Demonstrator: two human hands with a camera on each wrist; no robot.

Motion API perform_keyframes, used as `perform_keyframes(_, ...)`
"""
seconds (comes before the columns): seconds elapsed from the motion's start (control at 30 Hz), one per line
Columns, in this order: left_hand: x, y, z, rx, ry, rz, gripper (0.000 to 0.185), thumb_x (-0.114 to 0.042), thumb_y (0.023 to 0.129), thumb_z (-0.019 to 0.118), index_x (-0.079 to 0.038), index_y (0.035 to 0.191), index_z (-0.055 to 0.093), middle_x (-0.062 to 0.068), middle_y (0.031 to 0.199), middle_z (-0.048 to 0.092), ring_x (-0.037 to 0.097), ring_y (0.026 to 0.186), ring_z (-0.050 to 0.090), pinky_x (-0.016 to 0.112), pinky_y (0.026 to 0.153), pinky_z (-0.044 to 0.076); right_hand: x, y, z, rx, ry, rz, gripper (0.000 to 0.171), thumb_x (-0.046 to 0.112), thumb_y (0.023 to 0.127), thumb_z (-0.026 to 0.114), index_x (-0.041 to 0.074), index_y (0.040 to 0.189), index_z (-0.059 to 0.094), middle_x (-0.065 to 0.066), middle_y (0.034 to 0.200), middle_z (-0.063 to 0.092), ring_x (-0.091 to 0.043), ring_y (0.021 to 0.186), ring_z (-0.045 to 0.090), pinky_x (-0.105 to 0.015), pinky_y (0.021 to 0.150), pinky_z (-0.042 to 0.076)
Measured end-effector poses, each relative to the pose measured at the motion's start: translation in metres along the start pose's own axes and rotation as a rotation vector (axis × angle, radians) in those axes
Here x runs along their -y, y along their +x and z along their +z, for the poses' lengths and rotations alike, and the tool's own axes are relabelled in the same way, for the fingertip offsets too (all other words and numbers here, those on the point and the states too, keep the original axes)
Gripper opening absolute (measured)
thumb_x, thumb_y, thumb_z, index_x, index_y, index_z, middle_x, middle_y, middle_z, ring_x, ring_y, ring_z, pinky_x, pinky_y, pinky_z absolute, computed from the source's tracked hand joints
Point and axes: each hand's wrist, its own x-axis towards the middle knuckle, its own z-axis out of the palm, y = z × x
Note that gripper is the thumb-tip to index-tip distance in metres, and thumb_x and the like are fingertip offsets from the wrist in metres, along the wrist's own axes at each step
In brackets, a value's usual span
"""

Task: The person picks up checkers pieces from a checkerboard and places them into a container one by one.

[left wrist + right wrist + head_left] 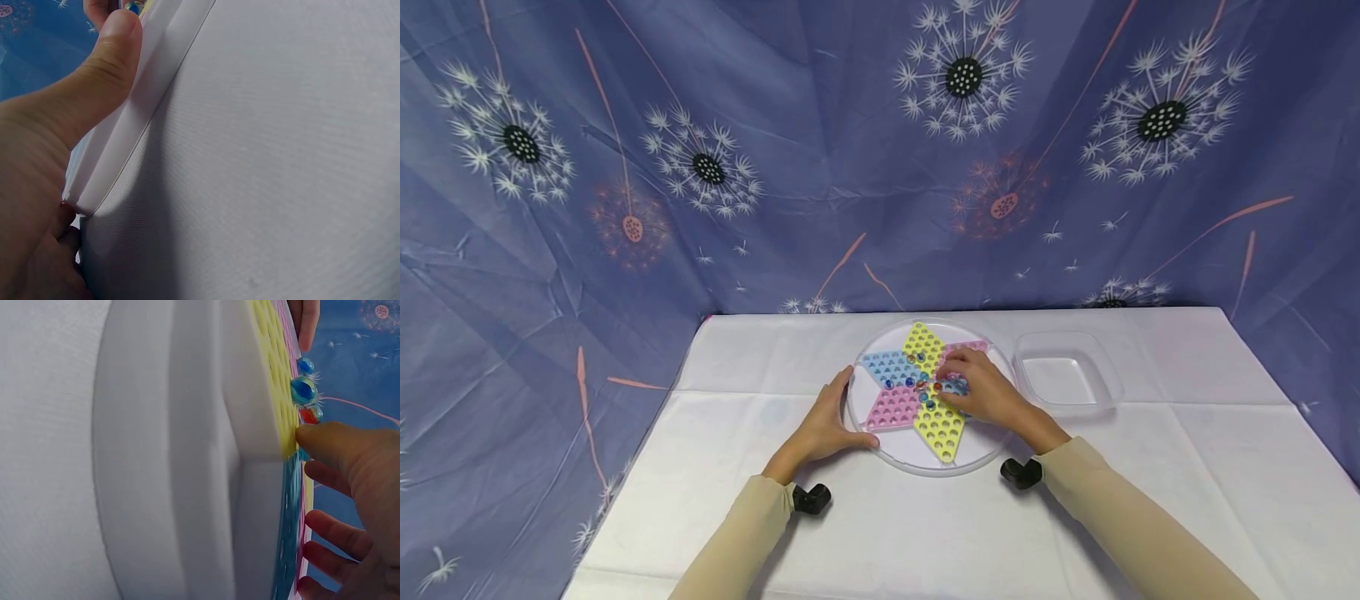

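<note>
**Fingertips down among the marbles, Chinese checkers board**

Working at a white-covered counter (1187, 475), over a round Chinese checkers board (904, 447) with a star of yellow, pink and blue points. Bracing the board's left rim with the left hand (822, 425), spread wide, thumb along the near edge, grasping no marble. Reaching over the star with the right hand (992, 393), curved above the holes just right of centre, thumb tip touching the board. Cannot tell whether pinching a marble there (too tightly bunched, even from the right wrist).

Counted among the loose cluster around the middle: a red marble (937, 386) just beside the right thumb, a blue marble (931, 405) nearer the body, and another blue one farther left. Noted right of the board, just beside it: a clear plastic container (1067, 408).

Probably setting or shifting a single marble near the centre. Seems to call next for settling it squarely in a hole, then lifting away without nudging neighbours, with the rim held steady.
</note>
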Motion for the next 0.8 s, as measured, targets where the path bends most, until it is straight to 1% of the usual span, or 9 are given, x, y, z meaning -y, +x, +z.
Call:
perform_keyframes(0.17, -0.0006, 0.0001, -0.0001, -0.006, 0.015, 0.004, 0.135, -0.037, 0.064, 0.099, -0.002, 0.164, 0.015, 0.016, 0.169, 0.021, 0.039, 0.153, 0.021, 0.052, 0.124, 0.024, -0.0001, 0.0010, 0.0016, -0.018, 0.013, -0.019, 0.012, 0.012, 0.086, 0.083, 0.015, 0.096, 0.076, -0.021, 0.131, 0.061, -0.040, 0.124, 0.053, -0.058, 0.109, 0.042)
perform_keyframes(0.27, -0.0002, -0.0003, 0.0000, -0.003, 0.021, -0.006, 0.135, -0.038, 0.065, 0.099, -0.003, 0.164, 0.014, 0.019, 0.169, 0.019, 0.041, 0.154, 0.016, 0.054, 0.125, 0.022, -0.0010, 0.0016, 0.0030, -0.024, 0.010, -0.031, 0.011, 0.011, 0.087, 0.082, 0.015, 0.094, 0.076, -0.021, 0.129, 0.062, -0.040, 0.123, 0.053, -0.057, 0.108, 0.042)
perform_keyframes(0.37, 0.0008, -0.0005, 0.0003, 0.006, 0.029, -0.023, 0.136, -0.040, 0.065, 0.098, -0.005, 0.165, 0.013, 0.018, 0.170, 0.016, 0.040, 0.156, 0.013, 0.052, 0.126, 0.019, -0.0015, 0.0021, 0.0039, -0.028, 0.013, -0.037, 0.010, 0.010, 0.087, 0.082, 0.015, 0.093, 0.076, -0.021, 0.129, 0.062, -0.040, 0.124, 0.053, -0.057, 0.109, 0.042)
perform_keyframes(0.47, 0.0019, -0.0005, 0.0008, 0.010, 0.033, -0.030, 0.137, -0.040, 0.065, 0.098, -0.007, 0.165, 0.012, 0.016, 0.170, 0.015, 0.037, 0.156, 0.013, 0.050, 0.126, 0.019, -0.0015, 0.0025, 0.0042, -0.029, 0.017, -0.035, 0.010, 0.010, 0.086, 0.082, 0.015, 0.092, 0.076, -0.021, 0.129, 0.062, -0.040, 0.124, 0.053, -0.058, 0.109, 0.041)
perform_keyframes(0.8, 0.0020, -0.0017, 0.0019, 0.006, 0.018, -0.018, 0.136, -0.041, 0.066, 0.098, -0.005, 0.165, 0.013, 0.016, 0.170, 0.016, 0.039, 0.156, 0.013, 0.052, 0.126, 0.019, -0.0012, 0.0015, 0.0038, -0.028, 0.017, -0.029, 0.010, 0.011, 0.087, 0.081, 0.014, 0.094, 0.076, -0.021, 0.129, 0.062, -0.040, 0.123, 0.052, -0.059, 0.107, 0.042)
